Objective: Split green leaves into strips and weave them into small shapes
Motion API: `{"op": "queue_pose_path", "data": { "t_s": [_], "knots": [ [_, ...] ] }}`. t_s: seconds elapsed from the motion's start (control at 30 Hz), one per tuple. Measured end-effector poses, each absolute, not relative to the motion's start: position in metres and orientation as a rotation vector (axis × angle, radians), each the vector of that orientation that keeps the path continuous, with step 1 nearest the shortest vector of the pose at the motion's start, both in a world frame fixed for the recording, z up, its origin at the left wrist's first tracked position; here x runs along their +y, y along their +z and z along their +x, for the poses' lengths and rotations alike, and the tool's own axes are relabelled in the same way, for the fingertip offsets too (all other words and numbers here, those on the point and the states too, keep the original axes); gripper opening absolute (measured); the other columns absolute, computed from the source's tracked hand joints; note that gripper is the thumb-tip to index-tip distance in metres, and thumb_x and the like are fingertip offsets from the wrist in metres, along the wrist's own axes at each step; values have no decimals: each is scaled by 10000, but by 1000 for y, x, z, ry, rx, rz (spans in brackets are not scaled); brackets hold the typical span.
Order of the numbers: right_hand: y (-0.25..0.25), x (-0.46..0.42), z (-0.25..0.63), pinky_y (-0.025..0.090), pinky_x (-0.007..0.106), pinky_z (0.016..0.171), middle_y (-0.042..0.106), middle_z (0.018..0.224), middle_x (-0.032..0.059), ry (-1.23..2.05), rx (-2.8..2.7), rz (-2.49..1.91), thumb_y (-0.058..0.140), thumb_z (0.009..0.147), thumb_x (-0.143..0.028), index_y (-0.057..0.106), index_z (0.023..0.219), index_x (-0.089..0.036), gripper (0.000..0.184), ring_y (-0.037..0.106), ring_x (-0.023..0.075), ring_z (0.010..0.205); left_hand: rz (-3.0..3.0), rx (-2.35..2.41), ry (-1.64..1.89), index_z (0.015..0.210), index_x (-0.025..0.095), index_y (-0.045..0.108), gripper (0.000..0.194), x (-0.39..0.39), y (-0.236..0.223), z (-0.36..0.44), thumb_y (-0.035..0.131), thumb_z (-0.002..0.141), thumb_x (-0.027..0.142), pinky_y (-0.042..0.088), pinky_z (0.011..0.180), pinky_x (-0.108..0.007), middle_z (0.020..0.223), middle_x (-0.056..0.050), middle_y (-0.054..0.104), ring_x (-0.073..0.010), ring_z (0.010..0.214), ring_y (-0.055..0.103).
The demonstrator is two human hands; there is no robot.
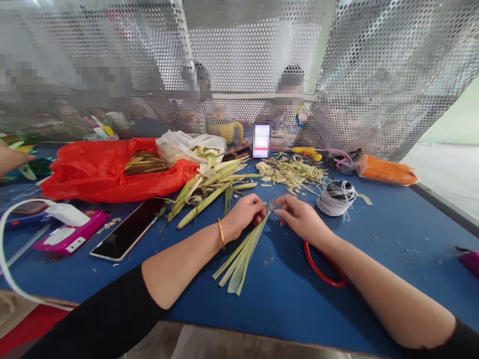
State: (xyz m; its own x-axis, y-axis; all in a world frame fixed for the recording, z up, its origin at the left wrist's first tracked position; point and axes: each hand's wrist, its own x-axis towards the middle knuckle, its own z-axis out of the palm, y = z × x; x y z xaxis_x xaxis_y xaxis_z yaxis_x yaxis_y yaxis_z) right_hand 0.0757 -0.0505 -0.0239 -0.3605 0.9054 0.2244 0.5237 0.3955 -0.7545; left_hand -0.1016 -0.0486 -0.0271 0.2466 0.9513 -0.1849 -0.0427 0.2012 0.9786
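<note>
My left hand (250, 213), with a gold bracelet at the wrist, is closed on the upper end of a bundle of pale green corn husk strips (242, 259). The strips fan out toward the table's front edge. Close to the bundle's narrow tips, my right hand (299, 215) has its fingers curled together; whatever they pinch is too small to make out. Right of that hand stands a spool of white string (337, 198). A red loop-shaped handle (325, 274) lies under my right forearm, its other end hidden.
Corn husks (209, 194) and a red plastic bag (93, 169) lie left of centre. Husk scraps (294, 172) are piled behind my hands. A lit phone (261, 141), a dark phone (127, 229), a magenta power strip (73, 234) and an orange packet (387, 169) surround them. Another person's hand (13, 158) is far left.
</note>
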Motion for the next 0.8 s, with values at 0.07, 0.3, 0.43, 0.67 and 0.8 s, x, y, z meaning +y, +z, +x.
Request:
{"op": "queue_pose_path", "data": {
  "t_s": [0.07,0.3,0.43,0.67,0.8],
  "knots": [
    [-26,-50,76,358,248,568,512,627,-39,646,-2132,-1227,610,781,-213,595,775,-210,17,488,124,572,1138,1065,913,702,177,465,152,-49,-28,-101,540,833,190,341,456,-173,591,39,562,-51,447,456],
    [-25,-49,75,418,277,657,574,713,10,823,-1955,-1153,585,807,-290,593,667,-189,173,540,148,689,1224,1062,904,713,176,466,150,-48,-31,-100,533,843,209,364,477,-181,583,39,571,-62,468,474],
    [-25,-53,69,457,283,637,651,738,30,1291,-1695,-1060,563,822,-393,577,759,-181,222,615,154,676,1253,1067,911,717,177,466,146,-48,-33,-100,540,836,215,364,472,-183,585,38,574,-66,468,477],
    [-26,-53,65,461,279,635,596,640,-21,1334,-1648,-1024,588,800,-376,505,673,-203,230,590,127,595,1309,1070,925,676,184,453,177,-49,-29,-98,552,821,202,360,467,-192,543,54,538,-65,434,455],
    [-25,-53,66,445,273,636,574,602,-27,1249,-1715,-1048,549,823,-303,496,646,-205,210,558,123,580,1363,1124,916,658,183,454,187,-49,-27,-98,541,823,173,347,461,-190,524,60,525,-61,425,441]
  ]
}}
